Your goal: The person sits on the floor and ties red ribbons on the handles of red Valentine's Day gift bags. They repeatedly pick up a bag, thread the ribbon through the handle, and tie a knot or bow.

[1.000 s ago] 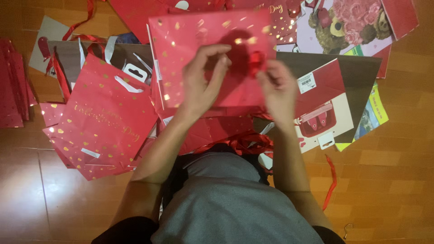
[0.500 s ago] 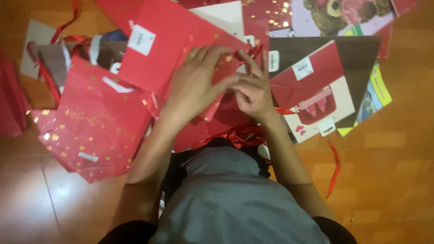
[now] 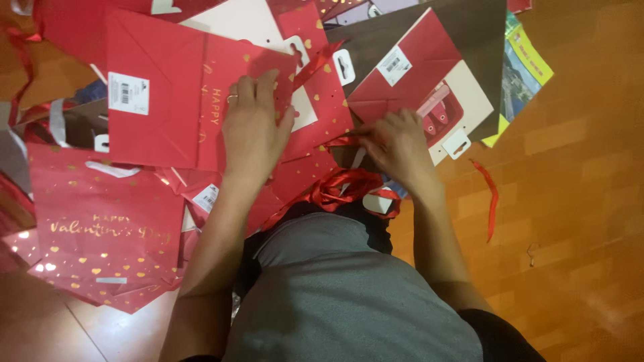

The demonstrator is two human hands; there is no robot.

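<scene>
Item: red paper gift bag (image 3: 201, 100), flattened, now turned base side up with its white barcode sticker showing where half a second ago it was mid-turn; the left hand (image 3: 253, 124) has gone from gripping to pressing it down, fingers spread flat, so the fold appears settled. The right hand (image 3: 397, 144) pinches a red ribbon (image 3: 345, 141) just beyond its closed fingertips, loose ribbon coils (image 3: 342, 188) lying below the wrist. All bags about the fingers, the brown-and-red one (image 3: 429, 74) included, lie flat with nothing visible inside.
</scene>
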